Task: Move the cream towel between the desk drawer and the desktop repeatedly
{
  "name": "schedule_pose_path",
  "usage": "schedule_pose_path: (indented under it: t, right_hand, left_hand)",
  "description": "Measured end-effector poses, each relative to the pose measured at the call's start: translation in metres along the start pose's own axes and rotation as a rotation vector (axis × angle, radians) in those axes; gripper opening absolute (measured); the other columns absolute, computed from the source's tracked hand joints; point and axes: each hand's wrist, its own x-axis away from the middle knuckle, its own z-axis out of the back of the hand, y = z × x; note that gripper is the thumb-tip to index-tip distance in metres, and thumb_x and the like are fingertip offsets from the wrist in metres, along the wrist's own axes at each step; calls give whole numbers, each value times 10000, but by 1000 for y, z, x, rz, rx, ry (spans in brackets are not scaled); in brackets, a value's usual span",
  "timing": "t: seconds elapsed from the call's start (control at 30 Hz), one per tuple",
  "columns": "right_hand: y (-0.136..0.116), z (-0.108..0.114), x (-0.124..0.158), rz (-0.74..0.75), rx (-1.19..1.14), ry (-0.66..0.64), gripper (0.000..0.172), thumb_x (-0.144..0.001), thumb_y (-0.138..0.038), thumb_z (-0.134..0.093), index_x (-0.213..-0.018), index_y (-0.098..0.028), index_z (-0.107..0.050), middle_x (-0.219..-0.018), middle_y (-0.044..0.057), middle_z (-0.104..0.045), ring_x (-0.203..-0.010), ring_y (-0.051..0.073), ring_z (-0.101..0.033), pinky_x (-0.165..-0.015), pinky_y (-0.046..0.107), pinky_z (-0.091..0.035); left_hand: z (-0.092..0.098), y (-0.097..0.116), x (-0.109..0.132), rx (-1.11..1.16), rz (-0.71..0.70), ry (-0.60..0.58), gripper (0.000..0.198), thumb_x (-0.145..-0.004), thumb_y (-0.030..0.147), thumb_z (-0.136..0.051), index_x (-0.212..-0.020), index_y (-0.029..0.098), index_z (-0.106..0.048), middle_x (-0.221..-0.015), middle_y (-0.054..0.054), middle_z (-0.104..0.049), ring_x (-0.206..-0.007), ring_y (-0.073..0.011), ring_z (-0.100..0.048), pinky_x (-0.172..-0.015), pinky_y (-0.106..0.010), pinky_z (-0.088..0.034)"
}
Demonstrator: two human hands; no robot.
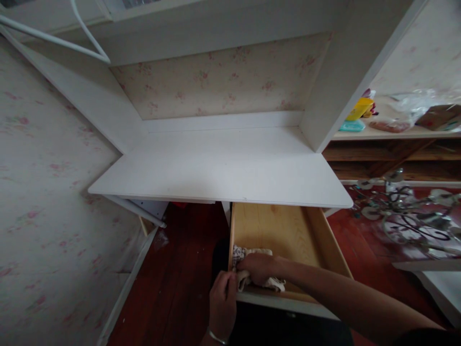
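A wooden drawer (284, 228) is pulled out under the white desk. In its front left corner lies a bunched cream cloth (275, 284) with a patterned patch. My right hand (260, 268) reaches in from the right and is closed on the cloth, its fingertips partly hidden in the folds. At the drawer's front left corner is my left hand (223, 300), fingers curled closed beside the cloth. Whether it grips a cloth end or the drawer's side edge is not plain. A bracelet (217, 336) circles the left wrist.
The white desktop (223, 163) overhangs the back of the drawer. A white cable (86, 48) hangs at upper left. To the right, a chandelier (414, 216) stands near a low wooden shelf (360, 154) with bags on top. Floral wallpaper (43, 192) covers the left wall.
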Motion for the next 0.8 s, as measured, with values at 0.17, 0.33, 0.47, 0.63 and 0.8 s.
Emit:
schedule_pose_path:
  t: [0.17, 0.33, 0.47, 0.63, 0.8]
  right_hand:
    - [14, -3, 3, -143, -303, 229, 448, -612, -94, -629, -1039, -223, -667, -1012, 68, -702, -959, 283, -652, -771, 319, -478]
    - [28, 5, -9, -263, -909, 454, 405, -597, -9, -519, -923, -187, -681, -900, 30, -699, -913, 210, -636, -866, 309, -459]
    - [28, 11, -33, -336, -1285, 581, 319, -625, -60, -475, -880, -171, -631, -728, 16, -673, -699, 187, -648, -644, 275, -527]
    - [30, 19, -63, -417, -1552, 806, 246, -641, -98, -490, -866, -171, -557, -567, -9, -585, -516, 176, -608, -518, 276, -516]
    - [50, 32, -71, -492, -1562, 1012, 247, -694, -123, -486, -927, -150, -564, -610, 26, -611, -572, 187, -634, -527, 265, -511]
  left_hand:
    - [-1, -6, 3, 8, 11, 14, 300, -963, 357, -446, -842, 190, -663, -797, -29, -659, -753, -135, -629, -713, -221, -489]
    - [0, -11, 2, -9, -5, -11, 282, -949, 356, -470, -845, 195, -677, -803, -37, -667, -763, -146, -633, -716, -230, -490]
    - [0, -11, 1, -26, -24, -8, 288, -947, 359, -472, -828, 191, -673, -779, -36, -660, -739, -145, -628, -707, -232, -488]
    - [0, -10, -2, -34, -25, -12, 308, -950, 364, -460, -798, 187, -660, -758, -31, -653, -712, -139, -624, -676, -221, -483]
    - [-1, -11, -4, -25, -26, -28, 295, -947, 365, -469, -819, 186, -665, -773, -34, -656, -726, -138, -629, -688, -219, -488]
